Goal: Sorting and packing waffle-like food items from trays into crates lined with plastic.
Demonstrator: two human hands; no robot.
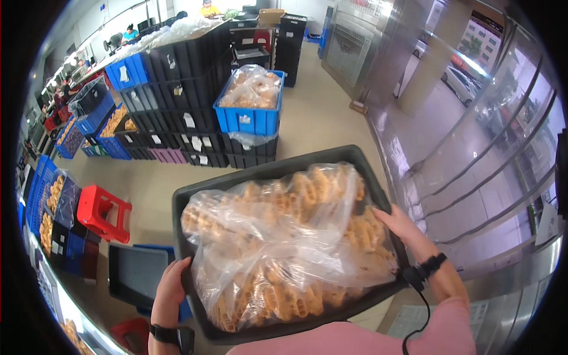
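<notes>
A large black plastic crate is held up in front of my body, tilted a little with its right end farther away. Inside it, a clear plastic bag covers many tan-orange, ribbed parts, whose exact kind I cannot make out. My left hand grips the rim at the near left side, its fingers partly hidden by the crate wall. On the opposite side, my right hand is closed over the right rim, with the thumb toward the bag and the other fingers out of sight.
Ahead stand tall stacks of black crates, with a blue crate of bagged parts beside them. A red stool and a dark tray are at left. Metal and glass panels line the right. People sit far back.
</notes>
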